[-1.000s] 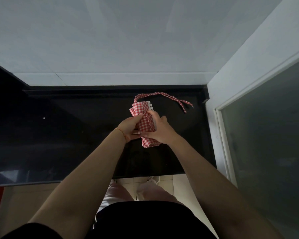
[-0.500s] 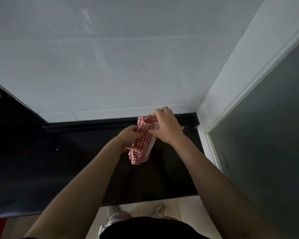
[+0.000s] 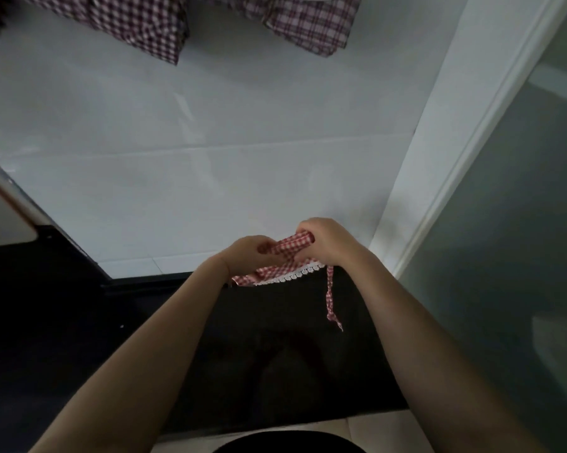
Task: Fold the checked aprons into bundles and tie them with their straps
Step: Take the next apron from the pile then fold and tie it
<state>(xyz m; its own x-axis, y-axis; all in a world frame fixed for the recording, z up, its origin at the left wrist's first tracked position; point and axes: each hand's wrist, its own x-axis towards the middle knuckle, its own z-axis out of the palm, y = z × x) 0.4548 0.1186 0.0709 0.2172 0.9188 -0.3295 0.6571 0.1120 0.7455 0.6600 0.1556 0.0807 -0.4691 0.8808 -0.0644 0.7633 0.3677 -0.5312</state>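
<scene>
Red-check apron [image 3: 285, 259]: we see it lifted off the black counter [image 3: 63, 322] now, held in the air in front of the white wall [image 3: 210, 158]; a second ago it lay bundled on the counter.
Left hand [image 3: 251, 253]: curled onto the apron's left end, gripping cloth.
Right hand [image 3: 324, 240]: fingers closed around the upper right end, higher than before.
Strap [image 3: 330, 299]: hangs loose below the right hand; earlier we saw it spread on the counter.
Lace edge [image 3: 292, 275]: shows along the bottom, bundle looks looser.
View: tipped up; checked cloths [image 3: 144, 24] hanging at top are new to us.
</scene>
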